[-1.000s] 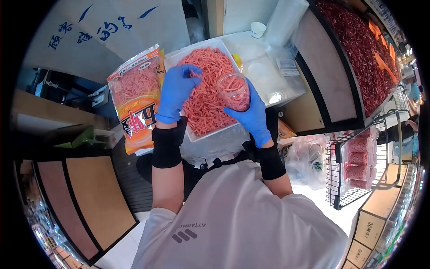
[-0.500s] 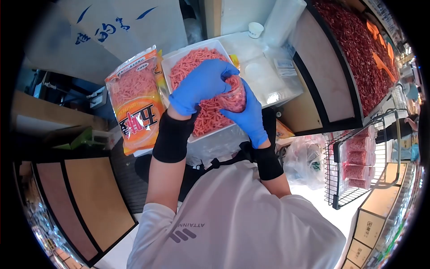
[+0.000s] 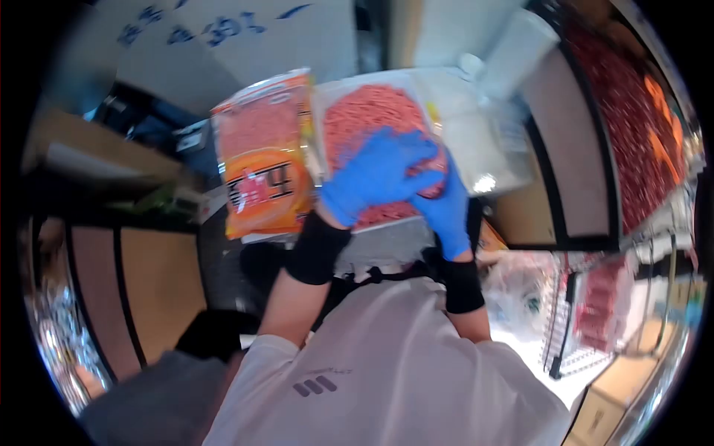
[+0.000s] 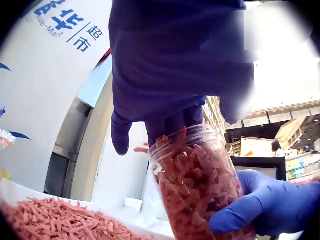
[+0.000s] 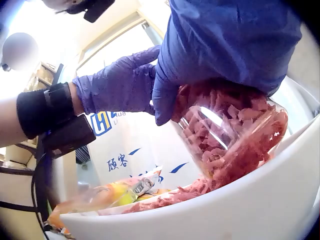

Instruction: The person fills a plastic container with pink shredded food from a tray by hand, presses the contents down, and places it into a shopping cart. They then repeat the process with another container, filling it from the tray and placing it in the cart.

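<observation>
My right hand (image 3: 446,212), in a blue glove, grips a clear round jar (image 4: 197,185) packed with pink strips, tilted in the left wrist view. My left hand (image 3: 383,175), also gloved in blue, lies over the jar's mouth with its fingers pointing down into the rim in the left wrist view. A few strips (image 4: 142,149) stick out beside those fingers; the fingertips are hidden. Beneath both hands is a white tray (image 5: 190,220) heaped with loose pink strips (image 4: 60,220).
An orange printed bag (image 3: 260,160) of pink strips lies left of the tray. On the right are a roll of clear plastic (image 3: 520,56), a bin of dark red pieces (image 3: 625,126) and a wire cart with filled jars (image 3: 599,305). Another person's grey clothing (image 3: 160,401) shows at lower left.
My left hand has moved from the strips in the tray across to the jar's mouth and pressed over it. The head view has shifted, and another person has come in at lower left.
</observation>
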A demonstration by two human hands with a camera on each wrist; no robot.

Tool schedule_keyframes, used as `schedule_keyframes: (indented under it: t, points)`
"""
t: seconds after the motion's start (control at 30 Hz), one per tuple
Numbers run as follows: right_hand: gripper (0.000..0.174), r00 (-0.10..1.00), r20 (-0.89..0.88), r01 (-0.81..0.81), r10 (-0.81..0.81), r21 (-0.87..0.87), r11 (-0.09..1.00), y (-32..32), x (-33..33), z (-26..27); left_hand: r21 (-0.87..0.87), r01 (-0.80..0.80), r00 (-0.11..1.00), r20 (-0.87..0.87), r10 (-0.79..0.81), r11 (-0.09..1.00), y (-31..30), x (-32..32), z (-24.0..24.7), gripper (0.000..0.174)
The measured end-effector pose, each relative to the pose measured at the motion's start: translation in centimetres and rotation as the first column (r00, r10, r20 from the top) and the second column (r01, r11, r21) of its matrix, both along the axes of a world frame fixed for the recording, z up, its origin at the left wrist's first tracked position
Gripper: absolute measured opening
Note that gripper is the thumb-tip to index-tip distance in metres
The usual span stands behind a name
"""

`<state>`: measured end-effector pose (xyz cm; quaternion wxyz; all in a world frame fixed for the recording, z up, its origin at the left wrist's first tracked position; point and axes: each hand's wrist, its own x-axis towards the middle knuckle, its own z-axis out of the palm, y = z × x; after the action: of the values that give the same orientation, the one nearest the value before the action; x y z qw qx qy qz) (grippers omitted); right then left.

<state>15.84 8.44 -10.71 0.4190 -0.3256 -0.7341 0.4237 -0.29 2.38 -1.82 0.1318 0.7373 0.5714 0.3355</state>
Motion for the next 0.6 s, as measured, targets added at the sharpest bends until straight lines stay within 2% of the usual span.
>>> schedule_keyframes:
  t: [0.03, 0.07, 0.1, 0.13, 0.17, 0.2, 0.23, 0.27, 0.3, 0.33, 0.37, 0.4, 0.43, 0.47, 0.5, 0.53, 0.57, 0.6]
  points:
    - [0.093, 0.999, 0.051, -0.007, 0.005, 0.051, 0.999, 0.2, 0.0, -0.2, 0.038, -0.031, 0.997, -0.067, 0.033, 0.999, -0.2, 0.1, -0.2, 0.038]
    - [0.088, 0.998, 0.064, -0.026, 0.029, -0.039, 0.999, 0.0, -0.2, 0.0, 0.037, -0.013, 0.998, -0.061, 0.015, 0.999, -0.1, 0.0, -0.6, 0.039]
    - [0.086, 0.996, -0.044, -0.083, 0.08, -0.089, 0.993, -0.4, -0.7, 1.0, 0.03, 0.007, 0.999, -0.049, -0.005, 1.0, 0.0, -0.2, -0.7, 0.04]
    - [0.085, 0.996, 0.038, -0.079, 0.081, -0.05, 0.996, -0.3, -0.5, 0.6, -0.073, -0.001, 0.997, -0.083, -0.005, 0.997, -0.3, -0.2, 0.5, 0.041]
    - [0.086, 0.992, -0.011, -0.126, 0.126, -0.042, 0.991, -0.5, -0.7, 1.6, -0.172, -0.008, 0.994, -0.11, -0.011, 0.985, -0.5, -0.2, 1.8, 0.042]
    - [0.087, 0.995, 0.015, -0.103, 0.102, 0.064, 0.993, -0.1, -0.6, 0.6, -0.169, -0.046, 0.992, -0.127, 0.024, 0.985, -0.6, -0.1, 1.5, 0.042]
    - [0.088, 0.997, 0.035, -0.069, 0.064, 0.171, 0.983, 0.1, -0.6, 0.1, 0.054, -0.107, 0.991, -0.077, 0.111, 0.993, -0.6, 0.1, 0.7, 0.043]
    - [0.088, 0.996, 0.057, -0.075, 0.071, 0.061, 0.995, -0.1, -0.1, 0.1, 0.272, -0.162, 0.985, -0.015, 0.173, 0.949, -0.5, 0.4, -0.1, 0.045]
    - [0.088, 0.994, 0.075, -0.08, 0.083, -0.048, 0.996, -0.3, 0.0, 0.7, 0.28, -0.173, 0.981, -0.037, 0.191, 0.944, -0.2, 0.7, -1.0, 0.045]
    - [0.088, 0.993, 0.096, -0.075, 0.07, 0.044, 0.996, -0.1, -0.3, 0.4, 0.306, -0.194, 0.972, -0.071, 0.225, 0.932, 0.1, 0.8, -1.9, 0.047]
    - [0.088, 0.994, 0.051, -0.094, 0.092, 0.038, 0.995, 0.3, -0.2, -1.2, 0.335, -0.214, 0.958, -0.11, 0.263, 0.918, 0.1, 0.7, -2.2, 0.048]
    - [0.086, 0.995, 0.034, -0.094, 0.09, 0.172, 0.981, 0.3, -0.4, -0.9, 0.225, -0.184, 0.958, -0.177, 0.226, 0.957, -0.1, 0.7, -1.7, 0.049]
    - [0.081, 0.995, 0.049, -0.092, 0.092, -0.016, 0.996, 0.0, -0.3, -0.3, 0.109, -0.162, 0.954, -0.238, 0.184, 0.981, -0.3, 0.7, -1.2, 0.05]
    - [0.079, 0.993, 0.07, -0.089, 0.097, -0.11, 0.99, 1.2, -0.2, -2.9, 0.129, -0.18, 0.943, -0.26, 0.209, 0.975, -0.4, 0.9, -1.8, 0.049]
    - [0.079, 0.992, 0.009, -0.117, 0.122, -0.216, 0.969, 0.0, -0.5, 0.0, 0.149, -0.194, 0.932, -0.281, 0.23, 0.97, -0.4, 0.9, -2.4, 0.048]
    - [0.079, 0.993, -0.046, -0.109, 0.105, -0.08, 0.991, 0.2, -0.6, -0.5, 0.095, -0.173, 0.954, -0.233, 0.191, 0.98, -0.3, 0.9, -2.5, 0.047]
    - [0.081, 0.993, -0.076, -0.09, 0.086, -0.056, 0.994, -0.1, -0.8, 0.3, 0.04, -0.143, 0.974, -0.169, 0.148, 0.989, -0.3, 1.0, -2.5, 0.046]
    - [0.082, 0.998, -0.032, -0.052, 0.051, -0.031, 0.998, 0.0, -0.8, 0.1, 0.046, -0.146, 0.97, -0.189, 0.152, 0.988, -0.3, 1.2, -2.4, 0.046]
